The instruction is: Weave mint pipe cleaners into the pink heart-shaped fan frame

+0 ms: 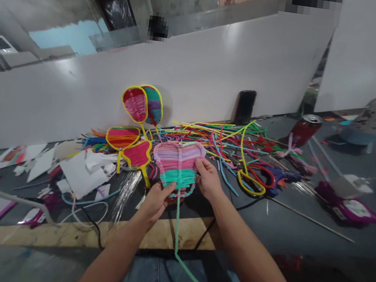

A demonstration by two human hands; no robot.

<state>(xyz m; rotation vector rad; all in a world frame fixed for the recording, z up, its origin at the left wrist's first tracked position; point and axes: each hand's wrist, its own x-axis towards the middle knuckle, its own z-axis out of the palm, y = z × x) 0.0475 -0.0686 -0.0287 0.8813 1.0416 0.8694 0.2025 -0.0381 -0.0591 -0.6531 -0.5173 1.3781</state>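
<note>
A woven pipe-cleaner piece (178, 158), shaped like a wide petal, is held up just above the table edge. Its rim is pink at the top and teal at the bottom, filled with rows of pink, lilac and teal. A pale green pipe cleaner (177, 233) hangs from its lower end, bent toward the right. My left hand (154, 204) grips the lower left edge, thumb on the front. At the upper right edge, my right hand (208, 180) pinches the rim between thumb and fingers. The fingertips behind the piece are hidden.
Yellow-rimmed woven petals (135, 104) stand left of the piece. Loose pipe cleaners (223, 136) are heaped behind it. A phone (245, 106) leans on the white partition (199, 82). Farther right are a drink can (303, 129) and a thin rod (313, 219); paper scraps (81, 175) lie left.
</note>
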